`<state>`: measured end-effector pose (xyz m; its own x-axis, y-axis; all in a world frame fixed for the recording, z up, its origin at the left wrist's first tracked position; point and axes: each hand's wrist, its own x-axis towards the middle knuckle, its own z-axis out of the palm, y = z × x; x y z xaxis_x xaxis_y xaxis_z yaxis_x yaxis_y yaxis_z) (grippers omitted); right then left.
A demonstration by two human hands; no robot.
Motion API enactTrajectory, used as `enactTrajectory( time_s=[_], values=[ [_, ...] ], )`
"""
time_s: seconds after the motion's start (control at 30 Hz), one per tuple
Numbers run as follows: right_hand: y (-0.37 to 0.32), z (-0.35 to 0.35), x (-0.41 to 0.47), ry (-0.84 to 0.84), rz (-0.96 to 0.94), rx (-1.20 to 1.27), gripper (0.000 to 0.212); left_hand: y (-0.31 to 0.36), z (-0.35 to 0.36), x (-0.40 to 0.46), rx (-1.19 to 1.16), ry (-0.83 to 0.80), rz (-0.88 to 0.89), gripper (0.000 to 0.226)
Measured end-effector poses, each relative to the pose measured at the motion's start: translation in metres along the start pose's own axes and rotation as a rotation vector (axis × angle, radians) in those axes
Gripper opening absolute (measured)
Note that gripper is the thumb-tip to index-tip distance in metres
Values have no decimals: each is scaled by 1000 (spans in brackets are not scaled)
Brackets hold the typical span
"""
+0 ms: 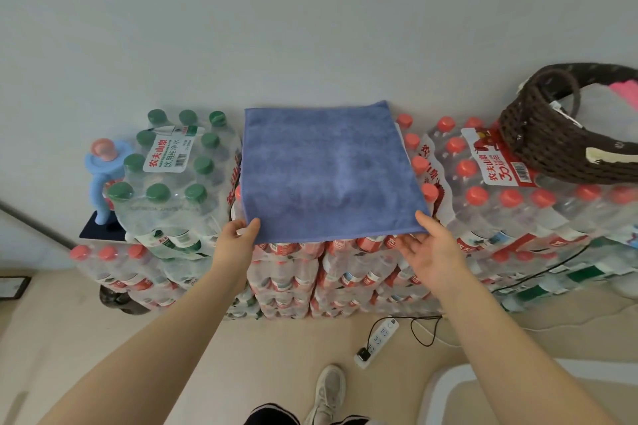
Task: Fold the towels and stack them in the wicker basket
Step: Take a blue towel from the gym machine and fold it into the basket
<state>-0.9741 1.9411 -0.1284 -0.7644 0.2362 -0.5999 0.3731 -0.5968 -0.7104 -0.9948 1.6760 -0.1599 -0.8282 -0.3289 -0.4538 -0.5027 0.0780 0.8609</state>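
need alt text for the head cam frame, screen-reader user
A person's left hand and right hand pinch the near corners of a blue towel spread flat over shrink-wrapped packs of bottled water. A dark wicker basket sits on the packs at far right, against a pale wall.

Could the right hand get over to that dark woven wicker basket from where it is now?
Probably yes: the right hand pinches the blue square towel, and nothing stands between it and the dark wicker basket.
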Motion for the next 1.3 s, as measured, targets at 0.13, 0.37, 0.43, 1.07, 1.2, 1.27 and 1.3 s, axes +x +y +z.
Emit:
enactTrajectory(
  time_s=[0.13, 0.37, 0.43, 1.07, 1.2, 1.27, 1.3],
  values=[
    [-7, 2, -6, 22, -17, 49, 8, 0, -2, -8, 23, -148, 22, 36],
    [-15, -8, -10, 23, -342, -481, 12, 13, -20, -24, -356, -170, -6, 23],
    [-14, -11, -14, 35, -410, -539, 20, 14, -27, -27, -310, -182, 28, 17],
    [-18, -20, -50, 1, -649, -1112, 19, 33, -81, -33, 280, -374, 404, 52],
    [-29, -2, -39, 31, -737, -931, 15, 48, -72, -17, 601, -146, 671, 41],
    [-34, 5, -34, -1, -709, -814, 18, 53, -68, -8, 658, -56, 766, 29],
    [-37, 8, -31, -23, -683, -737, 24, 57, -66, -5, 654, -45, 793, 24]
  ],
)
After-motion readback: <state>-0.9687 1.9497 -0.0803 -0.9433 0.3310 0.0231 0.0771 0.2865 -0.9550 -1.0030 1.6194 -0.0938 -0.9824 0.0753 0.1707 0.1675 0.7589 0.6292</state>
